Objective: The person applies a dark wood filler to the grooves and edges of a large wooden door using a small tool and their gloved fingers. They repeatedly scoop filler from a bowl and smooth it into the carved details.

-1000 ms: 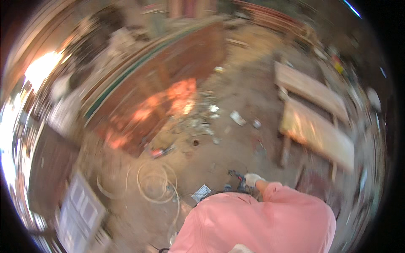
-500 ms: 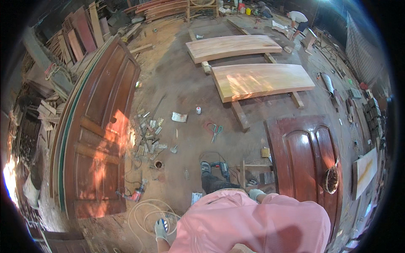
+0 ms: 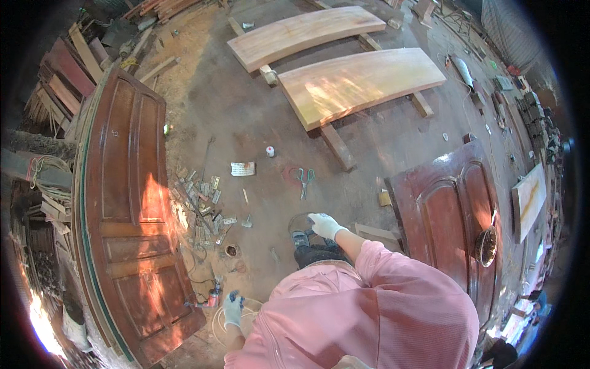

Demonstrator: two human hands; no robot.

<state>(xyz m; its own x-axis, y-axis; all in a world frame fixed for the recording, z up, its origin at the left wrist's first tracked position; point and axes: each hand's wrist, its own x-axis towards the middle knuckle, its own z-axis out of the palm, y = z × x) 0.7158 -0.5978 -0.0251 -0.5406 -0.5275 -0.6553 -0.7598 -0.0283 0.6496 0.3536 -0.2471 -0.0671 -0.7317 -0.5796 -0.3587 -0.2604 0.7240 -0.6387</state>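
Hose [image 3: 214, 322], pale and coiled, could snag the red handheld power tool [image 3: 213, 299] beside the white-gloved left hand [image 3: 233, 309] if dragged, though whether its fingers or those of the white-gloved right hand [image 3: 326, 226] grip anything cannot be told.

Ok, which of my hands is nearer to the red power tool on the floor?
Left. Your left hand is close beside the red power tool, just to its right. Your right hand is clearly farther off, forward and to the right of it.

Drill [image 3: 213, 299] beside left door [image 3: 126, 203], slabs [image 3: 362, 86] ahead
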